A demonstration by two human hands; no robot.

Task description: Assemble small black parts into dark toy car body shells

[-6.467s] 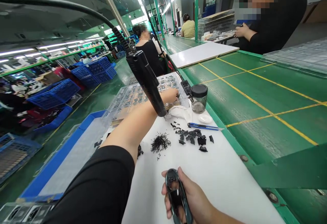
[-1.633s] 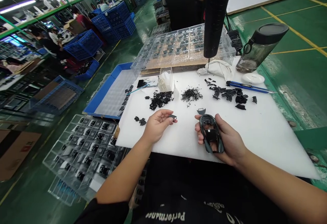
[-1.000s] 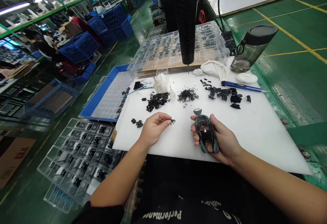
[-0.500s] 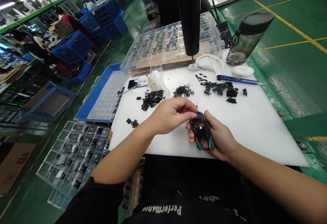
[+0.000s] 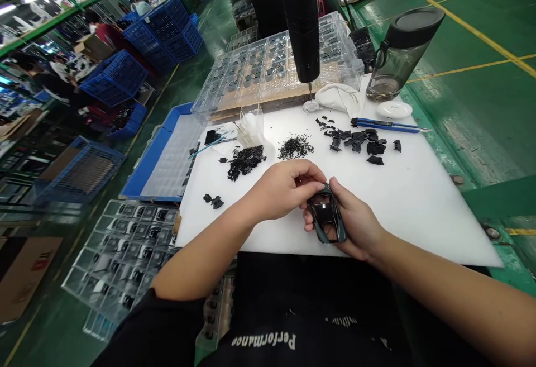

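A dark grey toy car body shell (image 5: 324,210) with open window gaps rests in my right hand (image 5: 358,222), whose fingers wrap round its side and underneath. My left hand (image 5: 293,185) pinches thumb against fingers at the far end of the shell, touching it. What sits between those fingertips is hidden. Just beyond my hands lies a heap of tiny black screws (image 5: 296,146). Left of it is a pile of small black plastic parts (image 5: 247,160), and larger black pieces (image 5: 355,139) are scattered to the right.
A black electric screwdriver (image 5: 304,32) hangs point-down over the white work board (image 5: 402,199). Behind stands a clear compartment tray (image 5: 268,71). A drink bottle (image 5: 402,57), a white case (image 5: 394,110) and a blue cutter knife (image 5: 387,125) lie right; a blue bin (image 5: 138,171) stands left.
The view has shifted slightly. A dark tip seen above my left fingertips before no longer shows. Both hands keep their hold at the shell, with hardly any movement.
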